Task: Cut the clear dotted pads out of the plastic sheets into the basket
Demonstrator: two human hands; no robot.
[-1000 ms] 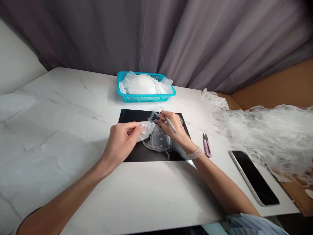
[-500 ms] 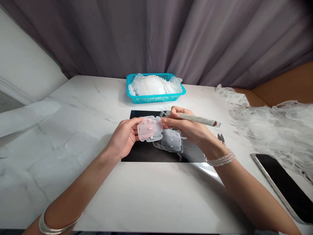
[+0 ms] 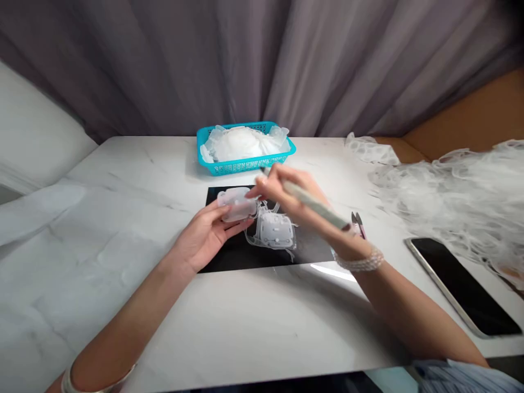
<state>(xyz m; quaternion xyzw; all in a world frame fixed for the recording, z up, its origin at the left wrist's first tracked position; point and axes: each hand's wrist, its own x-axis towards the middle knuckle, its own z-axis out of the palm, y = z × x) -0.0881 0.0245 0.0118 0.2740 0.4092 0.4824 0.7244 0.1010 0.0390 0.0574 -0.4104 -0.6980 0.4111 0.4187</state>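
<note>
My left hand (image 3: 208, 232) holds a translucent, pale plastic-like piece (image 3: 235, 204) with rounded edges, tilted above a black mat (image 3: 225, 254). My right hand (image 3: 286, 188) is closed round a pen-shaped tool (image 3: 315, 204) with a pale wrapped handle, its dark tip pointing up and left. The right fingertips are at the piece's right edge; blur hides whether they touch it. A similar piece (image 3: 277, 232) with slots and small bumps lies on the mat below, thin strands of trimmed material around it.
A blue basket (image 3: 245, 166) of white translucent pieces stands behind the mat. At right are a large heap of thin clear scraps (image 3: 446, 191), a dark-tipped tool (image 3: 358, 224), possibly small scissors, and a phone (image 3: 462, 286). Clear sheeting (image 3: 90, 256) lies at left.
The camera view has shifted. The held piece has tilted back, and my right hand has risen from it with the tool's tip turned up. The piece on the mat now shows more.
</note>
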